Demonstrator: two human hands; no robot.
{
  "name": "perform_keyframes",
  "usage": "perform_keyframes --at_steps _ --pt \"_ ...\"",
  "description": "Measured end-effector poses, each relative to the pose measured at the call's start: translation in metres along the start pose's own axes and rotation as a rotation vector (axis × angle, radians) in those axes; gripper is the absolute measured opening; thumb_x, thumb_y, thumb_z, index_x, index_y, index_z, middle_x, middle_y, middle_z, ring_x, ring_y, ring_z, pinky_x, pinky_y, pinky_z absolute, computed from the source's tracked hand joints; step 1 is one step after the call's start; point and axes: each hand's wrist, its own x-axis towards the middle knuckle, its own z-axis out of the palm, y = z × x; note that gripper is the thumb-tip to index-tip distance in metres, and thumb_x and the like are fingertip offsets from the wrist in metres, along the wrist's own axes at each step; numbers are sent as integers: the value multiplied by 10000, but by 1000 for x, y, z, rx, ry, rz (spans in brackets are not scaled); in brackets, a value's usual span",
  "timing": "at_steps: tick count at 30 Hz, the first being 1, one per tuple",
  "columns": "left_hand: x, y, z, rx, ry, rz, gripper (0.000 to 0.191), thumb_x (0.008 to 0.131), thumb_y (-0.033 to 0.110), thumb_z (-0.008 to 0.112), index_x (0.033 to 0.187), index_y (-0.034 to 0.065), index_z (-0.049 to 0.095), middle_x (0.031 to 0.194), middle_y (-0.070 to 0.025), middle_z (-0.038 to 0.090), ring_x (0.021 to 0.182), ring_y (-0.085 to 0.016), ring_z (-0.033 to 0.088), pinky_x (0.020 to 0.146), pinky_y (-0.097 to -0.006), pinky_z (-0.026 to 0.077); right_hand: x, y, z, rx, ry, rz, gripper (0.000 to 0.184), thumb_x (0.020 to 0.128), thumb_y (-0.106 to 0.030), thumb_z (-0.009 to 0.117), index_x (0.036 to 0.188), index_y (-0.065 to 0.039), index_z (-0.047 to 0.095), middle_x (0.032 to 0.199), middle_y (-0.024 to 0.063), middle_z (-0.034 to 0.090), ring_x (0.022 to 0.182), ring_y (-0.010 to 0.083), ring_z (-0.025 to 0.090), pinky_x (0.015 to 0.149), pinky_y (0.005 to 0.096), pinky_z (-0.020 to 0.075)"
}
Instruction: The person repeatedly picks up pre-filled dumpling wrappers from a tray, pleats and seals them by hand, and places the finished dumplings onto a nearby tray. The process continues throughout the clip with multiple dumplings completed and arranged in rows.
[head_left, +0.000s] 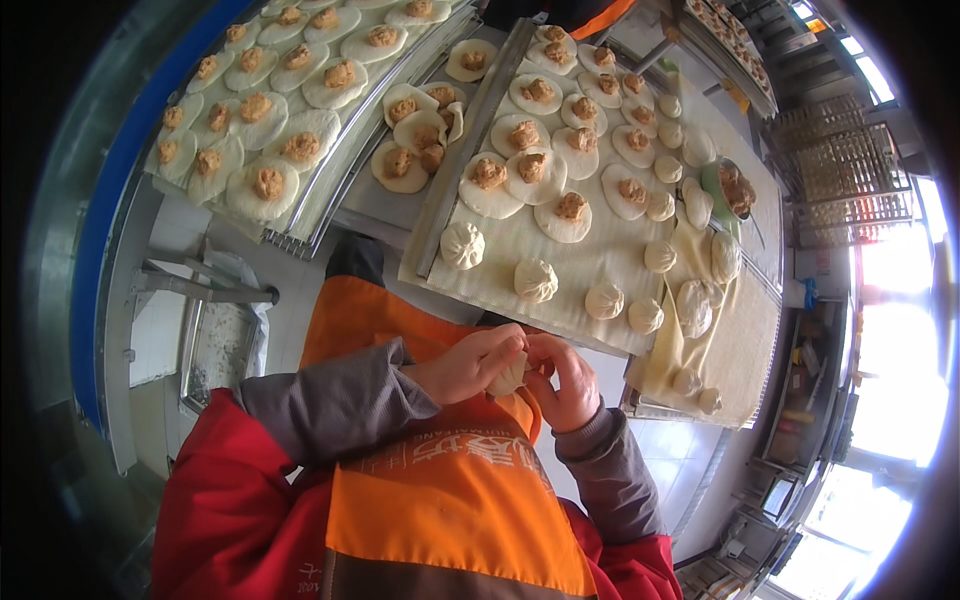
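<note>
Between both hands, in front of the orange apron, is a pleated filled bun (507, 377). My left hand (472, 364) cups it from the left, with the thumb over its top. The fingers of my right hand (561, 381) pinch at its upper right edge. Beyond the hands, a cloth-lined tray (480, 289) holds closed pleated buns, one of them (535, 281) near the front edge. Farther back on it lie flat dough rounds, each topped with a lump of minced filling (572, 205). The underside of the held bun is hidden.
Another tray of filling-topped rounds (268, 184) stands at the upper left, beside a blue-edged conveyor (112, 187). A green bowl of filling (739, 191) sits at the right among loose dough pieces. Wire racks (840, 172) stand farther right. At the top is another person's dark clothing (544, 11).
</note>
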Motion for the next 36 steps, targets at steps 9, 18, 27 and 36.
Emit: perform_keyframes --at_steps 9,18,27,36 --pt "2 3 -1 -240 -21 -178 576 1049 616 271 1103 106 533 874 24 518 753 -58 490 686 -213 409 3 -3 -5 -81 -30 -141 192 763 53 717 931 -13 653 859 116 658 740 285 661 647 338 534" --pt "6 13 -8 -437 -198 -490 737 959 770 182 1053 143 557 722 5 526 508 -89 471 448 -223 334 3 -12 -5 54 -73 -101 225 744 31 756 941 -24 662 841 106 657 702 291 657 625 337 536" --pt "3 17 15 -534 15 -306 650 1020 671 223 1095 100 525 765 -31 551 560 -106 509 506 -233 401 2 -15 -13 -19 -113 -109 351 751 40 781 1060 -24 629 870 80 651 724 197 640 670 301 530" --pt "-1 12 21 -11 243 168 504 1088 497 256 1184 60 488 992 -15 534 822 -54 516 720 -215 445 -1 -27 -13 30 -56 173 321 750 40 799 1015 -11 627 828 71 652 696 155 623 656 271 516"
